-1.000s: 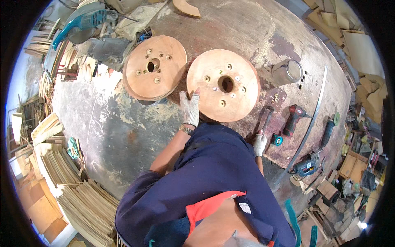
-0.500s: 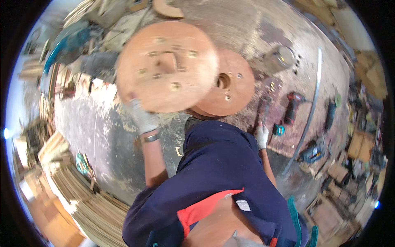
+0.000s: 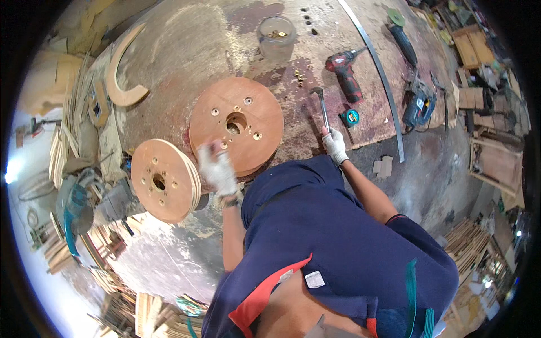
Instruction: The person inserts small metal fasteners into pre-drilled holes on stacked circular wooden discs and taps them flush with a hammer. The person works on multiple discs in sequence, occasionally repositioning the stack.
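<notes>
On the floor, the gloved left hand rests blurred on a wooden disc, grip unclear; the right hand clamps a hammer.

Navy short-sleeved shirt, orange-red collar trim, white, seemingly knitted, work gloves

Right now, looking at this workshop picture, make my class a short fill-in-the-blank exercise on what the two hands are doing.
1. The right hand grips the handle of a ____.
2. The left hand rests on the flat wooden ____, which has a centre hole.
3. Both hands wear white ____.
4. The red drill lies on the round table, to the ____ of the clear jar.

Missing words: hammer; disc; gloves; right
</notes>
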`<state>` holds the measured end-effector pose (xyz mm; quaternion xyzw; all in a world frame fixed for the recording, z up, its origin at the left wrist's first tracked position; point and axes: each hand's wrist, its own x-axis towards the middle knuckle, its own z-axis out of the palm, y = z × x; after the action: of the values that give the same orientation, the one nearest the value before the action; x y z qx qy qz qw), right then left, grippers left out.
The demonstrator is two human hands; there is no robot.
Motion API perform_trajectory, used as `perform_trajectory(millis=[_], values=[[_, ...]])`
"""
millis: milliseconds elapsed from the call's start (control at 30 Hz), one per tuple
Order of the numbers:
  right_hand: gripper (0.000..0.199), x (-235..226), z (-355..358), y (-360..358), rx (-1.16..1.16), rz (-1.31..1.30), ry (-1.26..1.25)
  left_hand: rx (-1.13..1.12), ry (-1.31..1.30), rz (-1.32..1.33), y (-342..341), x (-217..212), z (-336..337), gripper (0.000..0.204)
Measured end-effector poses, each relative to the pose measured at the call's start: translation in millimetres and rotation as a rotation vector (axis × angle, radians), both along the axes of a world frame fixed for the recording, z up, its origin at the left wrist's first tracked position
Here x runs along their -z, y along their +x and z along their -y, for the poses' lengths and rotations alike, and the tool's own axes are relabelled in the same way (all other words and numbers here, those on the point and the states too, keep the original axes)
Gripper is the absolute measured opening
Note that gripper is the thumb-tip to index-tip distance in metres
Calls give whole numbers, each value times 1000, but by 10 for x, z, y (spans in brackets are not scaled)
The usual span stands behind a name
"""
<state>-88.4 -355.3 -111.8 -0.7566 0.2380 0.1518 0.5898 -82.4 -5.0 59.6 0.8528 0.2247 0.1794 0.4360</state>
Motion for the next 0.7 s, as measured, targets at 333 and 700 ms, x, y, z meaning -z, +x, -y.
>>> perform_trajectory(millis=[333, 700], values=[[44, -229, -106, -4, 25, 130, 10, 846, 956, -86, 1503, 1031, 1276, 24], [41, -203, -97, -7, 13, 154, -18, 850, 574, -133, 1510, 1203, 1289, 22]])
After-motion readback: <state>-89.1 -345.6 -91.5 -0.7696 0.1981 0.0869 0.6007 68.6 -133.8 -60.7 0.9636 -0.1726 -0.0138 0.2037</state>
